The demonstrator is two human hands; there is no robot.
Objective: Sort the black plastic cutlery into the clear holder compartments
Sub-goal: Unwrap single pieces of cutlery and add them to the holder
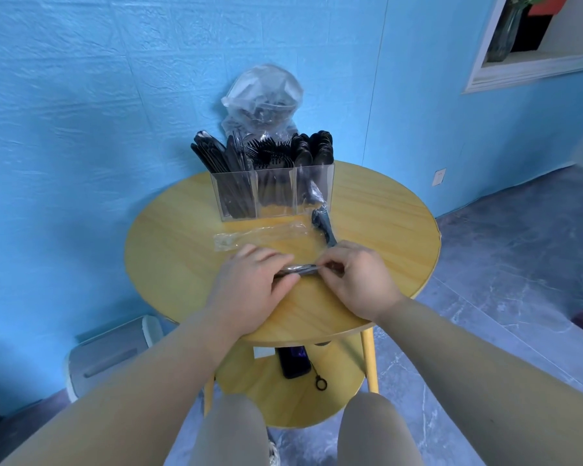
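Got my left hand (249, 284) clamped round the wrapped cutlery piece (297, 270) to steady it while my right hand (354, 277) pinches the wrapper end to peel it, with the clear holder (273, 193) straight ahead beyond both hands.

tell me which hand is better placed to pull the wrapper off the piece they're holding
Right, probably. The right hand pinches the wrapper end of the wrapped cutlery, while the left hand grips its body and steadies it.

A round yellow table (384, 210) stands against a blue wall (81, 95) on grey floor (502, 264).
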